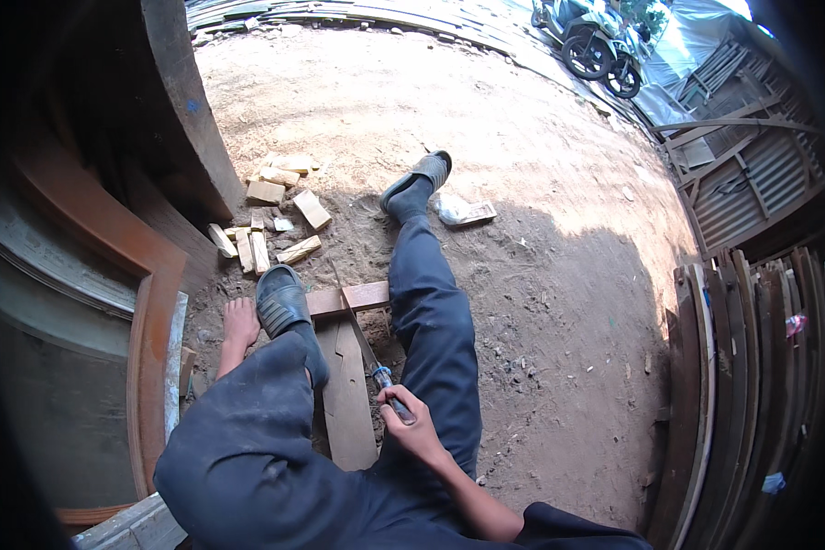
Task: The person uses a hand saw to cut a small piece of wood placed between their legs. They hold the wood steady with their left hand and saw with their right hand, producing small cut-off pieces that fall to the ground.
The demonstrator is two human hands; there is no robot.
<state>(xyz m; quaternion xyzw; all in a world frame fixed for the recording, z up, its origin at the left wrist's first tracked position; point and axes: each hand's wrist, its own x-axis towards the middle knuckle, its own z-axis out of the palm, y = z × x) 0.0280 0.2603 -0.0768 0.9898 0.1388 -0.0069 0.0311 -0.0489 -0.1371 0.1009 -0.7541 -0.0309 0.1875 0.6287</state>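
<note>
My right hand (407, 423) is wrapped round the blue and dark handle of a hand saw (362, 341). Its long, narrow blade slants up and left across a wooden bar (367, 295). That bar lies crosswise over a wider plank (346, 403) between my legs. A sandal (282, 299) on my left foot presses on the bar's left part. Beyond that foot, in line with the bar, my left hand (240, 323) is low down with its fingers curled; what they hold, if anything, is hidden.
Several short cut wood blocks (266, 192) lie scattered on the dirt ahead. A clear plastic bag (451, 209) lies by my right sandal (417, 179). A framed panel (147, 348) leans at the left. Stacked boards (706, 367) stand at the right. Motorbikes (587, 55) are parked far back.
</note>
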